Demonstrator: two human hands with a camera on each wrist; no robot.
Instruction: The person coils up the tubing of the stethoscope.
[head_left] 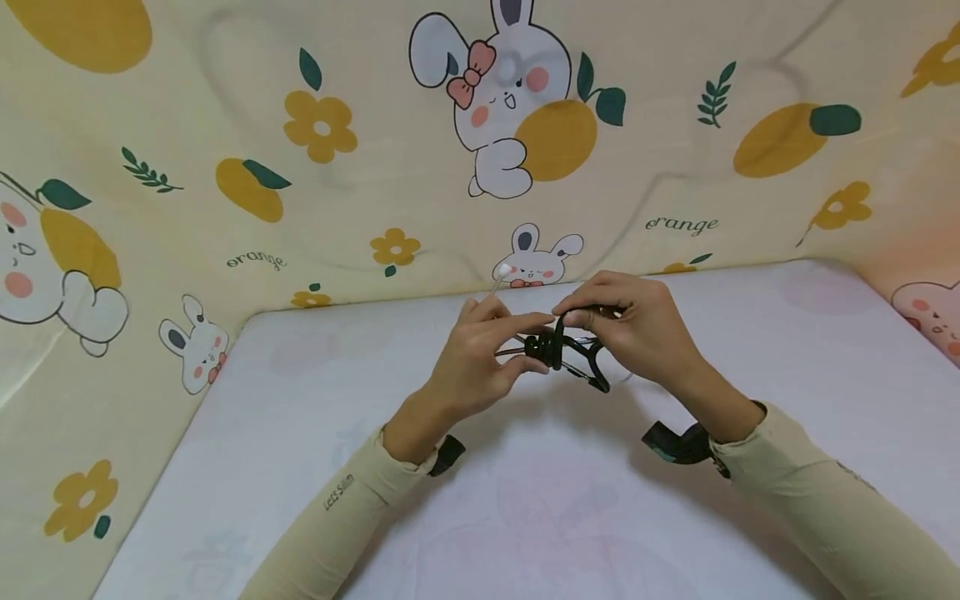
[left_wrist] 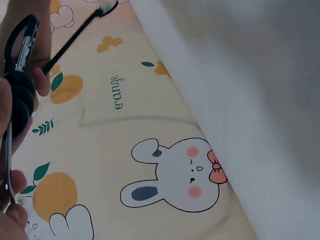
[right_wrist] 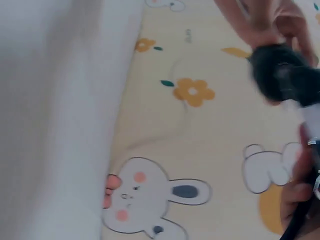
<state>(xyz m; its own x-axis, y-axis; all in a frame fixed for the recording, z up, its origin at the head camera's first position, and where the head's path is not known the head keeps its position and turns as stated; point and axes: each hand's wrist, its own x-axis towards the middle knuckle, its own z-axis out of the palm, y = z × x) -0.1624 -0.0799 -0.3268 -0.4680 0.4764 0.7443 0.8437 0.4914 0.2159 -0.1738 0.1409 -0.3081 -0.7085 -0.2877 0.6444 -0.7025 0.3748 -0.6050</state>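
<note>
Above the table, both hands hold a bundle of black cord [head_left: 553,350] wound in tight loops, with thin shiny metal-looking rods poking out at the left. My left hand [head_left: 480,354] pinches the wound part between thumb and fingers. With thumb and forefinger my right hand [head_left: 626,321] grips a strand of the cord at the bundle's upper side. A black forked loop [head_left: 596,367] hangs below the right hand. Near the left fingers a thin stem with a white tip [head_left: 504,271] sticks up. In the left wrist view a straight cord [left_wrist: 75,42] runs out to a pale end. The right wrist view is blurred.
A white-covered table [head_left: 525,517] lies beneath the hands. Behind it hangs a cream cloth [head_left: 420,200] printed with rabbits, oranges and flowers. Dark straps [head_left: 678,442] show at both wrists, below the light sleeves.
</note>
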